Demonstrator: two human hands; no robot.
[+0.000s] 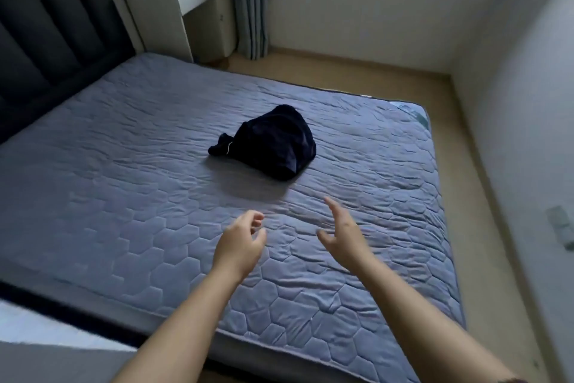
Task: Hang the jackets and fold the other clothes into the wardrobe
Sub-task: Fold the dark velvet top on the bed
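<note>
Bare forearms stretch over the bed (124, 196): left hand (240, 240) with fingers loosely curled, right hand (341, 233) with fingers spread, both empty. Just beyond, mid-mattress, lies a crumpled dark garment (270, 143), likely soft and light; its bunched top looks the best hold.

One head-worn camera looks forward and down across the bed (130, 196) from its foot-side edge, wide-angled, close above the outstretched arms, facing the far wall.

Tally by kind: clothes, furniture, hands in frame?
Crumpled dark navy garment: 1
Grey-blue quilted mattress: 1
White bedside table: 1
Bare hands: 2, left hand and right hand, both empty
Total: 5
</note>
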